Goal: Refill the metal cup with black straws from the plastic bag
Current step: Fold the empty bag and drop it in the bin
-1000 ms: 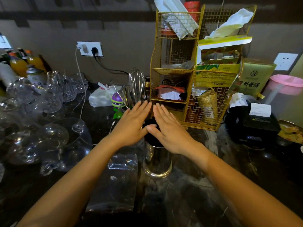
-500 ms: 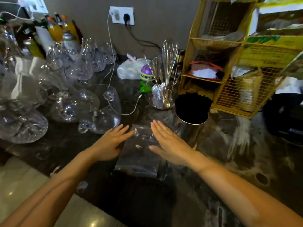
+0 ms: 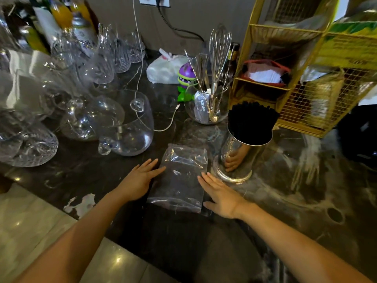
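Left hand (image 3: 138, 180), right hand (image 3: 222, 196) flat — flanking plastic bag (image 3: 181, 178), seemingly touching.

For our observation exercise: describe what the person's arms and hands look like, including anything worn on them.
Both forearms are bare, with no sleeves in view. The left hand and right hand wear no gloves, and no rings, watch or bracelet show. Nails look short and unpainted.

At frame centre an empty plastic bag (image 3: 181, 180) lies flat on the dark bench (image 3: 285, 201), left hand (image 3: 138, 180) and right hand (image 3: 222, 196) flat beside its edges. Right of it, the metal cup (image 3: 240, 158) brims with black straws (image 3: 252, 121).
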